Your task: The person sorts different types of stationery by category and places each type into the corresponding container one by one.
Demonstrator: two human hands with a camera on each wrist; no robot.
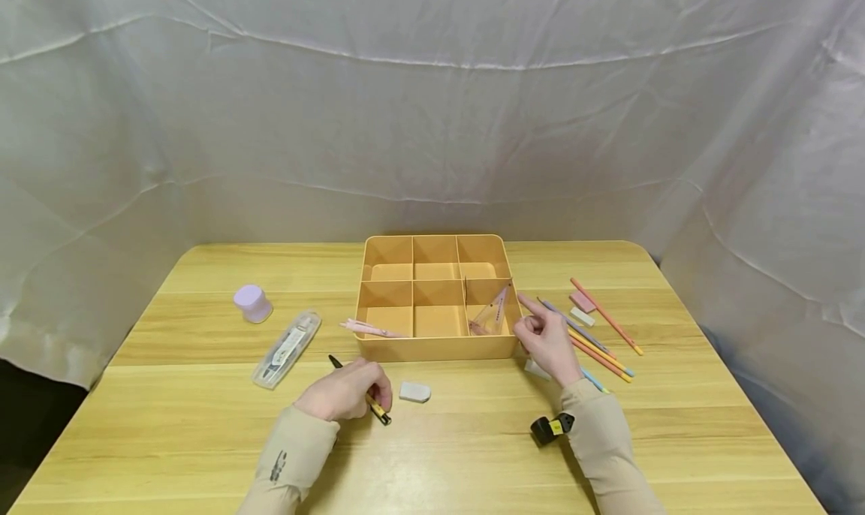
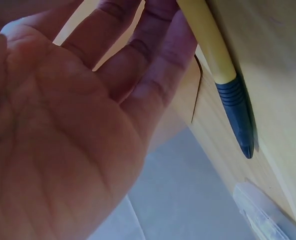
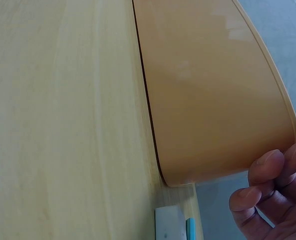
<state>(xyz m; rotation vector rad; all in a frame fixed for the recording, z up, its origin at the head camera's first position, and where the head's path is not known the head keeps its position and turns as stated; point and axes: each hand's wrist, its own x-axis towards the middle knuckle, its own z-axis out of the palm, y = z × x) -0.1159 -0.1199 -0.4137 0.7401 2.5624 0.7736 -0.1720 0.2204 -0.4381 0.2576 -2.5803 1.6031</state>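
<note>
My left hand [image 1: 348,391] curls over a yellow-and-black pen [image 1: 378,408], holding it at the fingertips close to the tabletop; in the left wrist view the pen [image 2: 212,45] shows its black ribbed grip and tip. A tan divided box [image 1: 432,348] stands upright at the middle of the table. My right hand [image 1: 549,346] grips its front right corner with bent fingers; the right wrist view shows those fingertips [image 3: 267,165] against the box wall [image 3: 207,100]. Clear set squares [image 1: 496,312] lean in the front right compartment. A slim pink tool [image 1: 372,329] sticks out over the front left one.
A white eraser [image 1: 415,392] lies right of the pen. Leftward are a clear plastic case [image 1: 287,350] and a lavender round container [image 1: 253,303]. Several colored pencils [image 1: 608,318], a pink block [image 1: 583,301] and a black-and-yellow object [image 1: 550,429] lie at right.
</note>
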